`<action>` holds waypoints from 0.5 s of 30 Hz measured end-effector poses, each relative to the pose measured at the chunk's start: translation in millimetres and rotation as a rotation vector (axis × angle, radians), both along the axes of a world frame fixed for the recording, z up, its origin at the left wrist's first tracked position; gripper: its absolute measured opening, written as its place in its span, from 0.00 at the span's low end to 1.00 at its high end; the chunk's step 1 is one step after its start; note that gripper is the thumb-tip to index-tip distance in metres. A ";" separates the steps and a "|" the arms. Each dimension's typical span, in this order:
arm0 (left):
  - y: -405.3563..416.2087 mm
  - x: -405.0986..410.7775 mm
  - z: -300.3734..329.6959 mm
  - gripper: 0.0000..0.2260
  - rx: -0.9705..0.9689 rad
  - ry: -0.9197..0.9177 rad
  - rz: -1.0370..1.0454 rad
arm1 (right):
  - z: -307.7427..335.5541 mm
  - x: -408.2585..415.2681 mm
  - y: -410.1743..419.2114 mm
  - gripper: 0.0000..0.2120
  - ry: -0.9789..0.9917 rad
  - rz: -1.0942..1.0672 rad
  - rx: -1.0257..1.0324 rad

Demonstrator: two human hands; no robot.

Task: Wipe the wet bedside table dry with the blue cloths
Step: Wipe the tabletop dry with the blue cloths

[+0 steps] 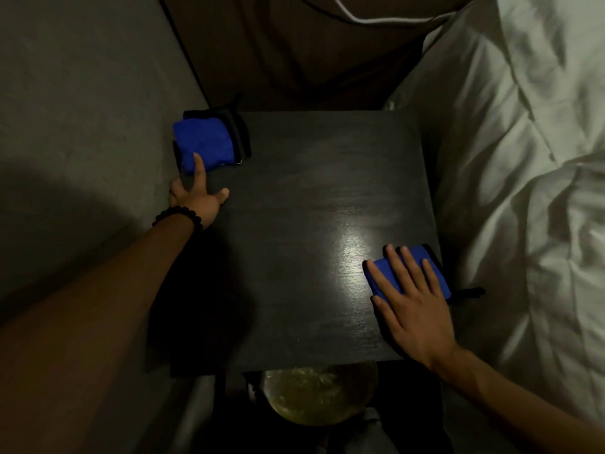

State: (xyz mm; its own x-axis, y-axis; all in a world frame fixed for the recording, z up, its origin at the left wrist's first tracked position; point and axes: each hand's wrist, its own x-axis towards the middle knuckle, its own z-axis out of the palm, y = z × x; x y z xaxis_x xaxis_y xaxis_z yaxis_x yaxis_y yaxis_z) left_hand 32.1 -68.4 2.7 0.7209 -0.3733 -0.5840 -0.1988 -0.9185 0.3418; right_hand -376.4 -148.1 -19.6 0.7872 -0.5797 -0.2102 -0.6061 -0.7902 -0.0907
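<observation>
No readable text, label, brand, number or sign appears anywhere in this dim view.

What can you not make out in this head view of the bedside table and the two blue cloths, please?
- Far blue cloth: its left edge is lost in shadow beyond the table.
- Near blue cloth: largely covered by the right hand.
- Wetness: only glare shows; the room is dim.
- Round object below the table: dark, partly hidden by the tabletop.

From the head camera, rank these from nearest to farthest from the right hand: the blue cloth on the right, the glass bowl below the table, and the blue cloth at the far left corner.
From the right hand:
1. Right blue cloth, directly under its fingers at the table's right edge.
2. Glass bowl, below the table's near edge, to the hand's left.
3. Left blue cloth, at the far left corner, under the left hand's fingertip.
</observation>
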 end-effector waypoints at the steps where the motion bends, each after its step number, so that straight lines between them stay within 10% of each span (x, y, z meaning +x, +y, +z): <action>1: -0.5 0.0 0.5 0.35 0.000 0.000 0.002 | -0.7 -2.5 1.6 0.28 -0.002 -0.007 -0.002; 15: -2.4 -3.8 6.1 0.35 -0.004 -0.001 0.030 | 3.2 -17.5 34.2 0.28 0.043 0.075 0.024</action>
